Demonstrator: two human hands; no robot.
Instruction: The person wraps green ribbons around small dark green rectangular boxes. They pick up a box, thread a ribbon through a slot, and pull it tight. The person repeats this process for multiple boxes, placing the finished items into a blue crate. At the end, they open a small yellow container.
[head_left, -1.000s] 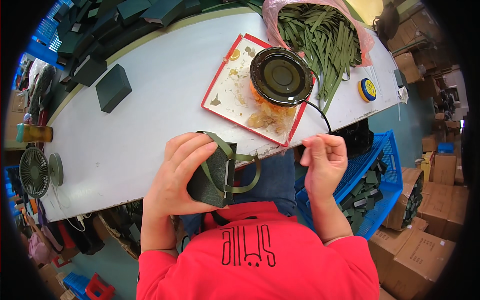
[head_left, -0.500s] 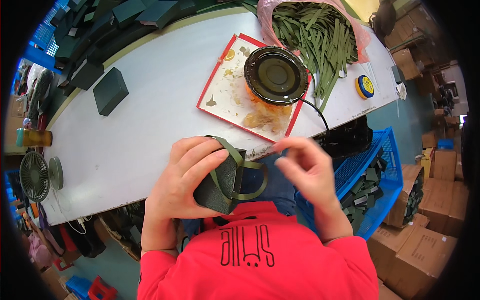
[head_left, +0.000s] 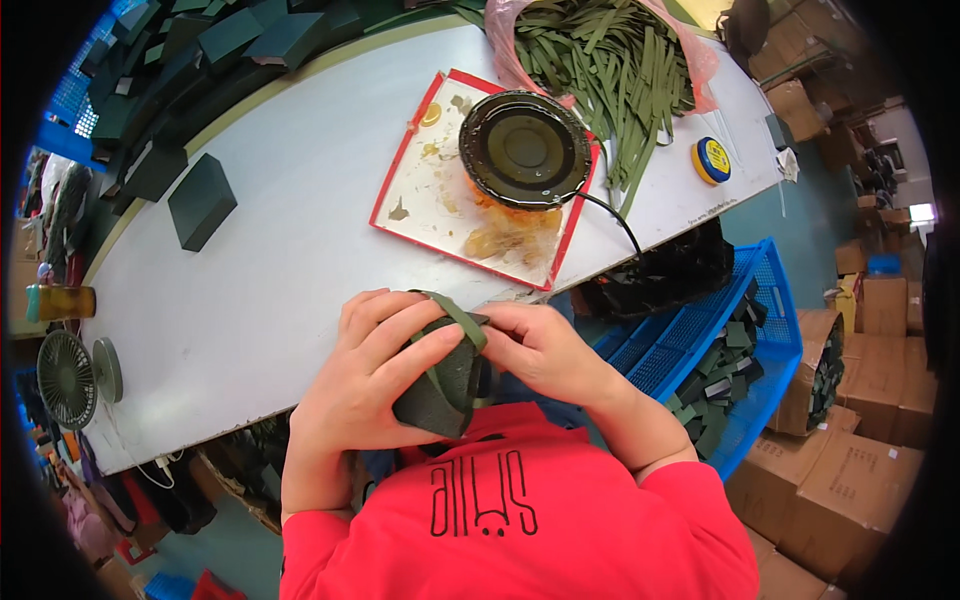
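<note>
My left hand [head_left: 365, 375] is wrapped round a small dark green box [head_left: 438, 385] with a textured surface, held tilted just off the table's near edge. A flat olive-green ribbon [head_left: 452, 314] runs across the top of the box, under my left fingers. At the box's upper right corner, my right hand [head_left: 545, 350] is closed in a pinch beside the ribbon. What lies between its fingertips is hidden. Beyond the hands, a round black pot of dark liquid [head_left: 525, 148] stands on a stained white board with a red rim [head_left: 410, 225].
At the back, a pink plastic bag [head_left: 507, 50] holds many green ribbons [head_left: 620, 85]. One green box [head_left: 203, 200] lies on the white table [head_left: 290, 180], near a pile of boxes [head_left: 215, 45]. A blue-yellow tin [head_left: 711, 160], a small fan [head_left: 68, 378] and a blue crate [head_left: 780, 350] stand around.
My right hand has moved left and down, from apart in the air to the box's corner, and its fingers have closed. The ribbon loop that stuck out there is now mostly hidden.
</note>
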